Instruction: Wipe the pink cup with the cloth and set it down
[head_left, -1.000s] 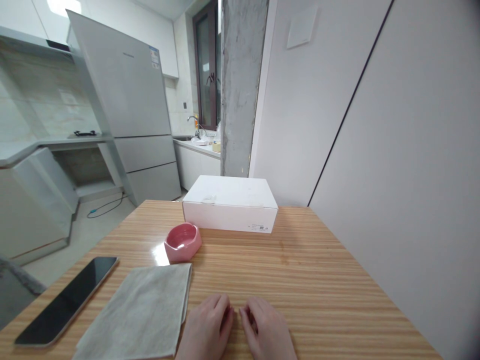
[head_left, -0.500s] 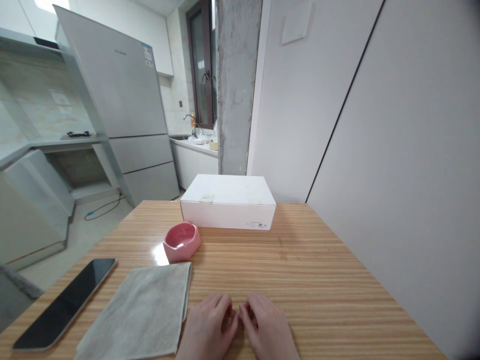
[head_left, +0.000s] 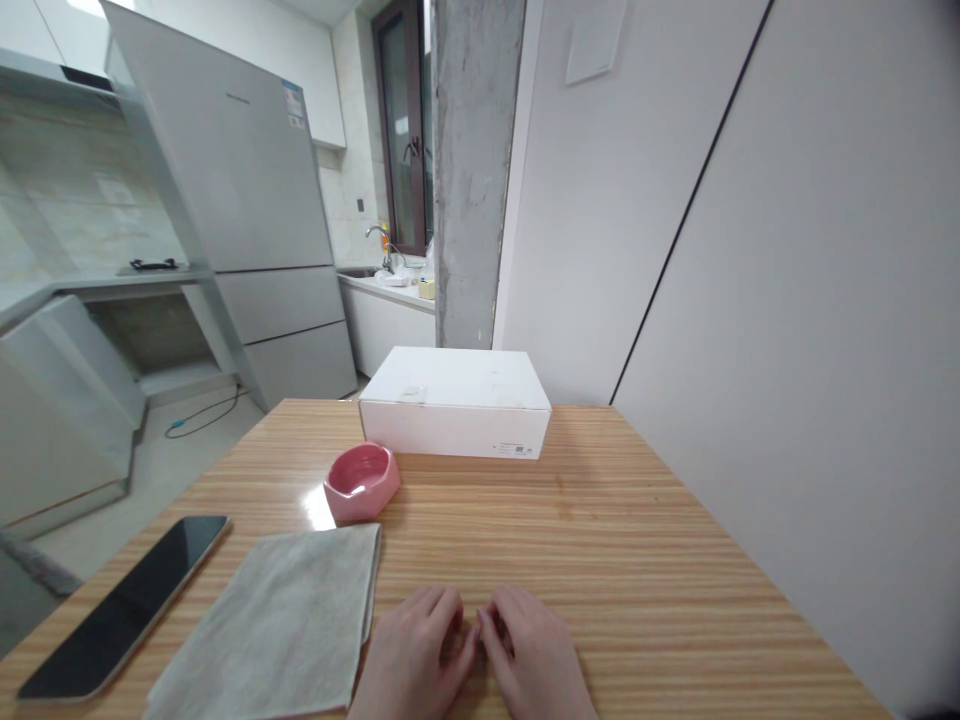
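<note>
My left hand (head_left: 416, 655) and my right hand (head_left: 534, 658) lie side by side, palms down, on the wooden table (head_left: 600, 540) near its front edge. Their fingertips nearly touch and the fingers rest loosely curved on the wood, holding nothing. A folded grey cloth (head_left: 289, 620) lies flat just left of my left hand. Beyond it sits a small pink bowl (head_left: 361, 483). A closed white box (head_left: 456, 401) stands at the table's far edge.
A dark phone (head_left: 124, 605) lies face up at the table's left front corner. A white wall (head_left: 787, 300) runs close along the right side. A fridge (head_left: 247, 210), counters and a concrete pillar (head_left: 471, 170) stand beyond the table.
The view has shifted slightly. Both hands stay resting in the same place on the table.
</note>
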